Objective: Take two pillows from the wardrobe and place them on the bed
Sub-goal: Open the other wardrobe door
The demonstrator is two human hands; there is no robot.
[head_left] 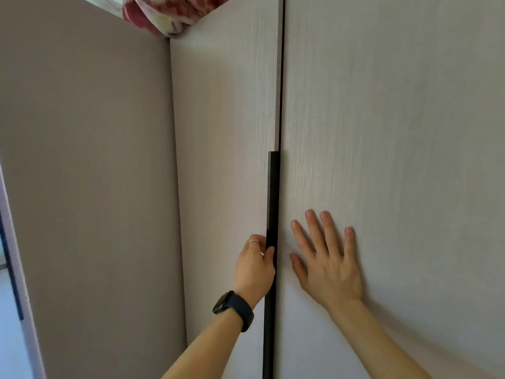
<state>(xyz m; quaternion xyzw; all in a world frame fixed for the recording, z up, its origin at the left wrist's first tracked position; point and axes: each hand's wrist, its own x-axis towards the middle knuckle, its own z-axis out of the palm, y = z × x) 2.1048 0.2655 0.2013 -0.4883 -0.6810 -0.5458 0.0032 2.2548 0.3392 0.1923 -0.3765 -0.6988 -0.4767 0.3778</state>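
Observation:
A pale wood-grain wardrobe fills the view, its two doors meeting at a dark vertical seam. My left hand [255,265], with a ring and a dark watch on the wrist, grips the long black vertical handle [272,192] on the edge of the left door [224,132]. My right hand [326,258] lies flat with fingers spread against the right door [382,132], just right of the seam. Both doors look closed. No pillows are visible; the inside of the wardrobe is hidden.
The wardrobe's grey side panel [87,173] stands at the left. A red patterned fabric bundle [166,12] sits on top of the wardrobe. A door frame and a strip of floor show at the far left edge [11,269].

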